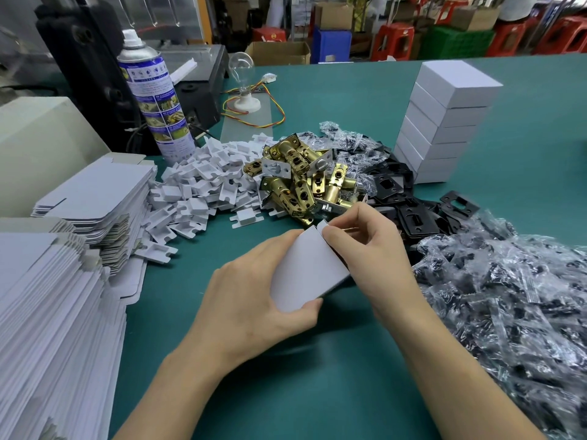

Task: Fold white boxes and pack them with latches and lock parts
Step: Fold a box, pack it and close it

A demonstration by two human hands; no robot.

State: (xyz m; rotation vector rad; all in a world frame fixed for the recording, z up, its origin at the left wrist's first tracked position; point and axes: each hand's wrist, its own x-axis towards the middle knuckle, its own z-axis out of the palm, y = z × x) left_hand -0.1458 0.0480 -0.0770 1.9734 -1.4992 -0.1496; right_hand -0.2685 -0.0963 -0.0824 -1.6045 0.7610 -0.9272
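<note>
White box [309, 269] held above green table [365, 360]: thin card, light, easily creased. Left hand [254, 300] grips lower edge; right hand [368, 246] pinches top flap. Best handled by edges.

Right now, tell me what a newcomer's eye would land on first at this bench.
At the centre, the left hand holds a partly folded white box while the right hand pinches its top flap. Just behind them lies a shiny heap of brass latches, and a tall stack of closed white boxes stands at the far right. A spray can rises at the back left.
</note>
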